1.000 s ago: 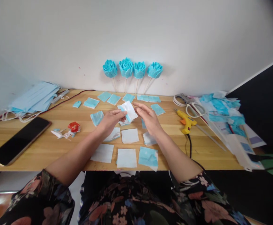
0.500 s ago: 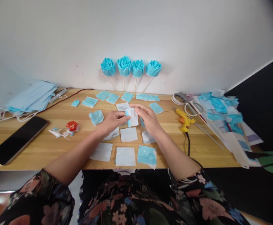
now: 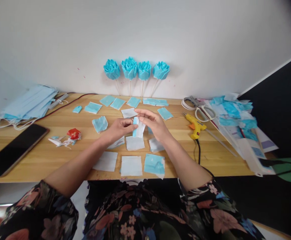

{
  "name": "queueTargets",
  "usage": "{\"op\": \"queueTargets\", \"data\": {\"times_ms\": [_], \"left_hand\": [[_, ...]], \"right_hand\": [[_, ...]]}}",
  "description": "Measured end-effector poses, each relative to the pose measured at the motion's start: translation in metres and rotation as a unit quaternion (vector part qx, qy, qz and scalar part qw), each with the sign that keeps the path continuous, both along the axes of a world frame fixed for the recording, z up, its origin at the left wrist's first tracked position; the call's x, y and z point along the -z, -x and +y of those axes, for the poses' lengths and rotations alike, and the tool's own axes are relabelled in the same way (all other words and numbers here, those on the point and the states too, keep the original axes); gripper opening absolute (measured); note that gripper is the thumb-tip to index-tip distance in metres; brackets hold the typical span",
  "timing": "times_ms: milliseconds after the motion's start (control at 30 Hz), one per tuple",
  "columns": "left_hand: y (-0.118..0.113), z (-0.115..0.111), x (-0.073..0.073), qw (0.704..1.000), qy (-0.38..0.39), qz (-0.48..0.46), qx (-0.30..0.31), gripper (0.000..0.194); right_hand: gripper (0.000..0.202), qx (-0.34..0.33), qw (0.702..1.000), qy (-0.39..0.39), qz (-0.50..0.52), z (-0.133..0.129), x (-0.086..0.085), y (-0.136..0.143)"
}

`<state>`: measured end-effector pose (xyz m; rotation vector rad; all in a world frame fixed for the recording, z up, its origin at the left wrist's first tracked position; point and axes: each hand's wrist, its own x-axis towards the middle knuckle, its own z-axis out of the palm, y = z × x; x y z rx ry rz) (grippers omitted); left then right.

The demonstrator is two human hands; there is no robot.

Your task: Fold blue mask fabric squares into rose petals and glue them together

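Note:
Between both hands, above the middle of the wooden table, is a small piece of mask fabric (image 3: pixel 139 129), white with a blue folded strip along its left side. My left hand (image 3: pixel 120 130) pinches its left edge between thumb and fingers. The thumb and fingertips of my right hand (image 3: pixel 155 126) are closed on its upper right part. Around the hands lie white fabric squares (image 3: pixel 131 166) and blue fabric squares (image 3: pixel 154 164), several of them in loose rows. Part of a blue piece is hidden behind my right hand.
Four-petalled detail aside, several blue fabric flowers (image 3: pixel 129 68) on sticks lean against the wall. At left are stacked face masks (image 3: pixel 30 101), a phone (image 3: pixel 16 150) and red scrap (image 3: pixel 73 133). A yellow glue gun (image 3: pixel 195 126), scissors (image 3: pixel 205 113) and blue scraps (image 3: pixel 231 108) lie right.
The blue strip along the fabric's left side now looks wider, and the piece is tilted more. Both hands stay on it; the whole view has shifted slightly.

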<state>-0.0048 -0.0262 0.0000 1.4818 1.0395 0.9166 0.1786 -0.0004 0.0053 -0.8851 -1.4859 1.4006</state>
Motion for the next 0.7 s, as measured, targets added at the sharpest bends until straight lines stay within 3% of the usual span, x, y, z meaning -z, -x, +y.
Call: {"op": "queueTargets", "data": {"times_ms": [700], "left_hand": [[0.0031,0.0038,0.0071,0.999,0.01,0.027,0.02,0.034]], "right_hand": [[0.032,0.015,1.0,-0.019,-0.001,0.0001,-0.0003,-0.0018]]}}
